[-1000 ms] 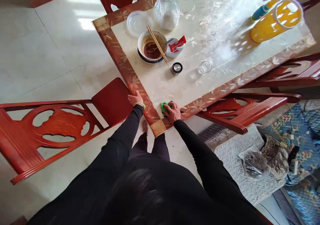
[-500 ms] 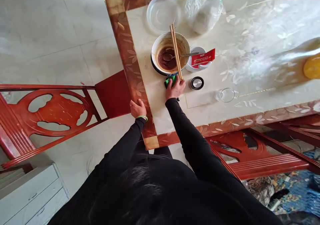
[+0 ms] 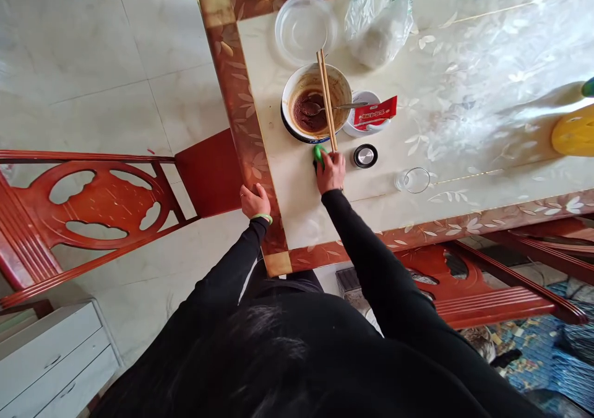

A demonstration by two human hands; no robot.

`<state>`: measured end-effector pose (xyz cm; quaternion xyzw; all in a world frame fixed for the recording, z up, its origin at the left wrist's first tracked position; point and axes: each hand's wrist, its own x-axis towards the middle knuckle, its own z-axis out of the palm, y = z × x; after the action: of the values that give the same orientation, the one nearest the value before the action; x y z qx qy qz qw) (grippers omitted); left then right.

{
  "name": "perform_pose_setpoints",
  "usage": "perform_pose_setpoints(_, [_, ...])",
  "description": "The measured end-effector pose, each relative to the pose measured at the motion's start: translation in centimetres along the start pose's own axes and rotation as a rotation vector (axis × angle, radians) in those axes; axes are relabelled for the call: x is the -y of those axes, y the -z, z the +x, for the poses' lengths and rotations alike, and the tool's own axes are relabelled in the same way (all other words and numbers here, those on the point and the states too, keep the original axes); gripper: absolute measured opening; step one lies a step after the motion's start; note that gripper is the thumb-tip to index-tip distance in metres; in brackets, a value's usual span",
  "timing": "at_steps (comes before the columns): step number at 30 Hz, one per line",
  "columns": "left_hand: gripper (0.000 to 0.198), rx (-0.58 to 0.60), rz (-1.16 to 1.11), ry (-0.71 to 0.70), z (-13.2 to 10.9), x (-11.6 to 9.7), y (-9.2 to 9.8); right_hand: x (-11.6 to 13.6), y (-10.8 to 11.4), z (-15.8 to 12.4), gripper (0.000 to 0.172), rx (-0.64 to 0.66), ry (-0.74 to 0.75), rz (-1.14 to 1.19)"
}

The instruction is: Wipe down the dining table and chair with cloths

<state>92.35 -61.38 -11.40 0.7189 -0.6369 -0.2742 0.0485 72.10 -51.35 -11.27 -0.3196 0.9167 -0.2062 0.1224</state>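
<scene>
My right hand point(image 3: 331, 171) is closed round a small green-and-dark cloth point(image 3: 319, 154), pressed to the table just below the bowl. A white bowl point(image 3: 288, 105) with brown sauce stands close above it, a metal spoon point(image 3: 346, 106) inside. Wooden chopsticks point(image 3: 327, 99) lie across the bowl, their lower ends by my right fingers. A black-rimmed round lid point(image 3: 365, 156) is to the right of that hand. At the table's left edge, my left hand point(image 3: 255, 201) has its fingers curled over the border, thumb on top.
Behind the bowl are a clear plastic lid point(image 3: 304, 28) and a knotted plastic bag point(image 3: 378, 28). A red packet point(image 3: 375, 113) lies on a small white bowl point(image 3: 364, 130). A glass point(image 3: 416, 180) stands farther right. Wooden chairs point(image 3: 116, 201) flank the table point(image 3: 297, 220).
My right hand has slid a little to the right and toward me with the green-and-dark cloth, away from the bowl. My left hand stays on the table edge.
</scene>
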Motion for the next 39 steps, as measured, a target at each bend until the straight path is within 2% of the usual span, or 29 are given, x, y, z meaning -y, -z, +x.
perform_pose_setpoints(3, [0.055,0.007,-0.013,-0.006,0.0,0.0,0.0,0.4,-0.5,1.5,0.049,-0.016,-0.009,-0.005])
perform_pose_setpoints(7, [0.054,0.006,0.013,0.007,-0.1,0.0,-0.1,0.0,0.4,0.1,0.048,0.096,0.119,-0.063])
perform_pose_setpoints(12, [0.053,0.003,0.126,-0.012,-0.1,-0.1,-0.1,-0.1,1.0,0.9,0.055,0.059,0.095,-0.178])
perform_pose_setpoints(17, [0.052,0.018,0.147,0.011,-0.1,-0.4,0.1,0.5,0.9,1.3,0.050,0.137,0.162,-0.210])
perform_pose_setpoints(22, [0.053,0.014,0.156,-0.003,-0.1,-0.4,0.1,0.4,0.4,1.8,0.053,0.069,0.129,-0.178])
perform_pose_setpoints(26, [0.052,0.024,0.158,0.008,0.0,-0.3,0.1,0.3,0.1,2.2,0.052,0.103,0.128,-0.184])
perform_pose_setpoints(29, [0.053,0.015,0.153,0.012,0.0,-0.3,0.0,0.5,-0.1,2.3,0.053,0.076,0.119,-0.187])
perform_pose_setpoints(35, [0.052,0.018,0.146,0.012,0.0,-0.3,0.0,-0.9,0.8,0.4,0.050,0.109,0.187,-0.178])
perform_pose_setpoints(37, [0.052,0.012,0.153,0.011,0.0,-0.2,-0.2,-1.3,0.8,1.0,0.050,0.087,0.172,-0.176])
perform_pose_setpoints(39, [0.053,0.006,0.160,0.002,0.0,0.0,-0.3,-0.4,-0.1,2.0,0.052,0.038,0.125,-0.165])
